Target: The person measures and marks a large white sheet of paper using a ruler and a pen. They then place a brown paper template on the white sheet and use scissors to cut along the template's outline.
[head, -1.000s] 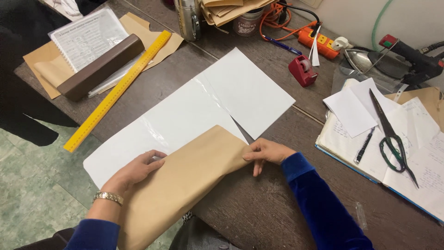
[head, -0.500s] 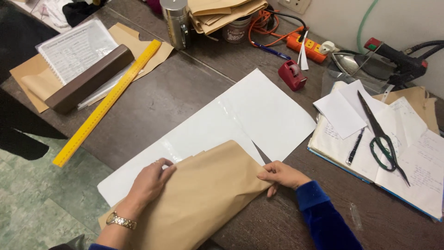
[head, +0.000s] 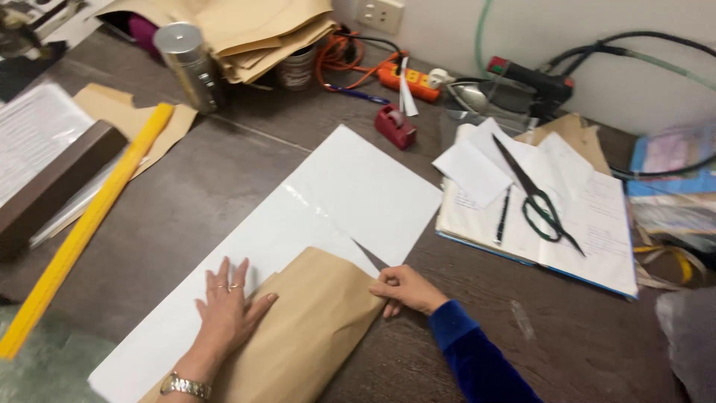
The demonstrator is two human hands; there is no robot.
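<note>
Left hand (head: 226,313) flat, fingers apart, pinning brown paper (head: 306,328) against the white sheet (head: 328,201) at table (head: 209,179) centre, right hand (head: 403,289) at 3 o'clock, pinched on its corner, likely steadying.

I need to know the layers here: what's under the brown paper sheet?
The brown paper sheet lies on white sheets spread over the dark table. The left hand presses near its edge; the right hand holds its corner. Anything beneath its middle is hidden.
</note>
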